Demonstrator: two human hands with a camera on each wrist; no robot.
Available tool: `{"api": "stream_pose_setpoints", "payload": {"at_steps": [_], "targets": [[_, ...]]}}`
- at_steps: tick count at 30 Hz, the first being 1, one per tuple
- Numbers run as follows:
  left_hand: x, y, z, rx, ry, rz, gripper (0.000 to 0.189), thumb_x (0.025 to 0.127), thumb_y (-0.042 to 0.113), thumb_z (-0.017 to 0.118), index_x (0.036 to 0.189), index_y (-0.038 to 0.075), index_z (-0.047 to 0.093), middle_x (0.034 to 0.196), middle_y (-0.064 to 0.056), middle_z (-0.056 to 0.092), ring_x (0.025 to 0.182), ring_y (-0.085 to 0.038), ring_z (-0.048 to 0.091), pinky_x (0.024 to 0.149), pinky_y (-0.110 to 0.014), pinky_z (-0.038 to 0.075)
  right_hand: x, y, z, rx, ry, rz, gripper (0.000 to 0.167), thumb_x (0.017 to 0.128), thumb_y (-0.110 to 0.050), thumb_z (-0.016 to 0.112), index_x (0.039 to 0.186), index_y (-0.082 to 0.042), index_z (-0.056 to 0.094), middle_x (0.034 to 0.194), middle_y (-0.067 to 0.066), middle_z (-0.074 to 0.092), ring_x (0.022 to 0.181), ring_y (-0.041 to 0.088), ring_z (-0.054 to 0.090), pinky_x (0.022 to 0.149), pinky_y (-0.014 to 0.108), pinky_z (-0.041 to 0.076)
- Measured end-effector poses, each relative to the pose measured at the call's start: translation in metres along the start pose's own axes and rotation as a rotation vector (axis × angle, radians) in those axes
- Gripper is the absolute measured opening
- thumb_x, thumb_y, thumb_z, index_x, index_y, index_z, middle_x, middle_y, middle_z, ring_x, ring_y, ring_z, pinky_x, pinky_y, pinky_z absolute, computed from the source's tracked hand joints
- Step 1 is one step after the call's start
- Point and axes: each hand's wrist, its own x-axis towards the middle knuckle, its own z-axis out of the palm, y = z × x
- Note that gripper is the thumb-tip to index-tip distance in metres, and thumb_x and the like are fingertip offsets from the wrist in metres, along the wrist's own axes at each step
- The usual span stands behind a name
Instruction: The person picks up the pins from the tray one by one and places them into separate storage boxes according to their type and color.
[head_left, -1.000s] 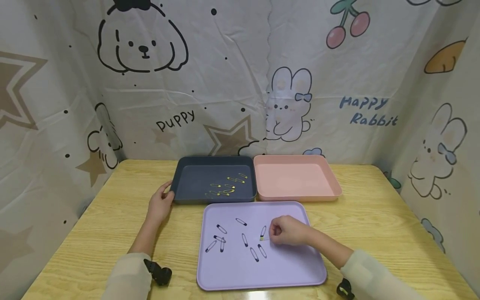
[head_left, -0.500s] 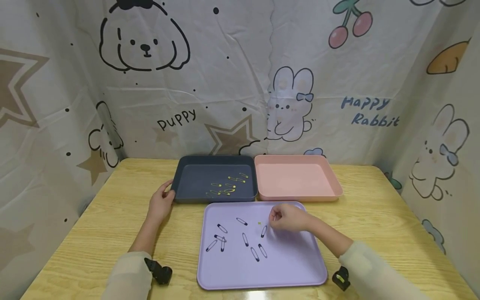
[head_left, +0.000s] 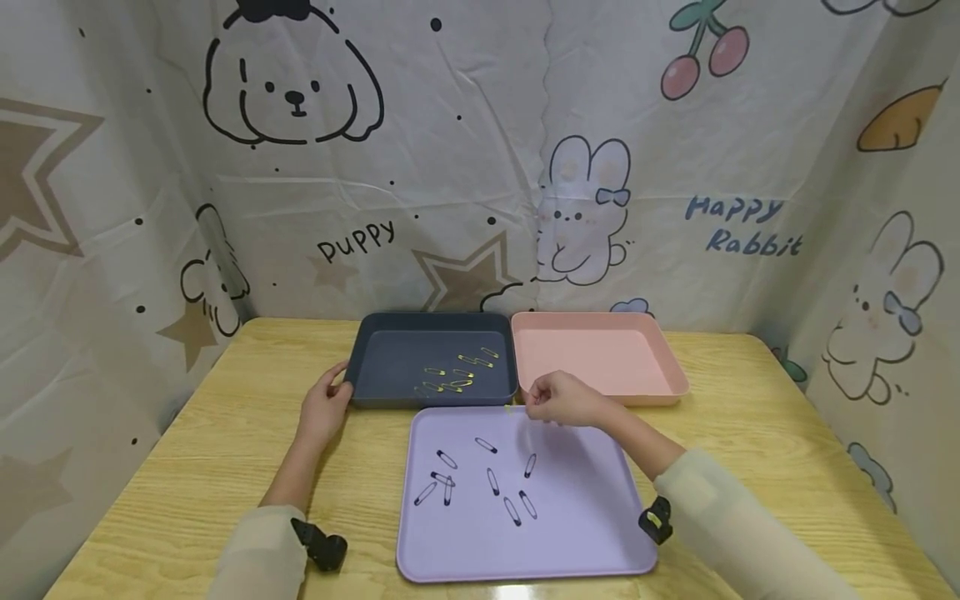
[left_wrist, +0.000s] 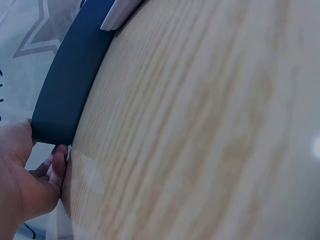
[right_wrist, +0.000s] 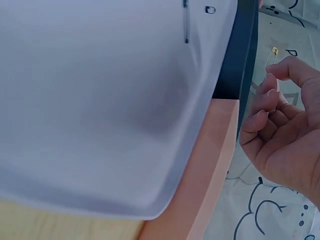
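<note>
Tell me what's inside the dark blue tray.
Yellow safety pins lie in the dark blue tray, mostly toward its right side. Its near wall hides the floor strip directly behind it; I can't tell what's there.

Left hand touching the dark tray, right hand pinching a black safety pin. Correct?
Not quite: the safety pin in the right hand is yellow, per the right wrist view. The left hand does touch the dark tray.

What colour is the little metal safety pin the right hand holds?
The little metal safety pin is yellow-gold, clearest in the right wrist view.
</note>
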Motion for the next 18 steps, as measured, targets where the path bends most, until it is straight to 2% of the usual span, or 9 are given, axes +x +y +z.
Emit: {"api": "stream_pose_setpoints", "payload": {"at_steps": [5,12,18], "targets": [[0.0,0.0,0.0,-0.004,-0.003,-0.004,0.047,0.097,0.023,0.04,0.144,0.016,0.038,0.1,-0.012,0.056,0.084,-0.018,0.048,0.071,-0.027,0.038,0.016,-0.009,-0.004,0.017,0.024,-0.015,0.004,0.078,-0.009,0.06,0.076,-0.006,0.063,0.061,-0.003,0.053,0.053,0.009,0.047,0.05,0.022,0.039],[-0.001,0.001,0.0,-0.008,-0.009,-0.001,0.047,0.097,0.022,0.04,0.144,0.016,0.038,0.103,-0.013,0.057,0.085,-0.019,0.049,0.072,-0.027,0.038,0.035,-0.019,-0.004,0.095,0.011,0.043,0.009,0.079,-0.007,0.058,0.081,0.0,0.064,0.06,-0.001,0.051,0.054,0.01,0.046,0.053,0.022,0.037],[-0.002,0.002,-0.001,-0.022,-0.014,-0.011,0.048,0.097,0.023,0.039,0.145,0.017,0.037,0.112,-0.017,0.057,0.093,-0.022,0.05,0.079,-0.031,0.038,0.052,-0.024,-0.001,0.019,0.053,0.024,0.009,0.08,-0.01,0.06,0.081,-0.003,0.065,0.065,-0.001,0.054,0.058,0.011,0.048,0.058,0.023,0.04]]}}
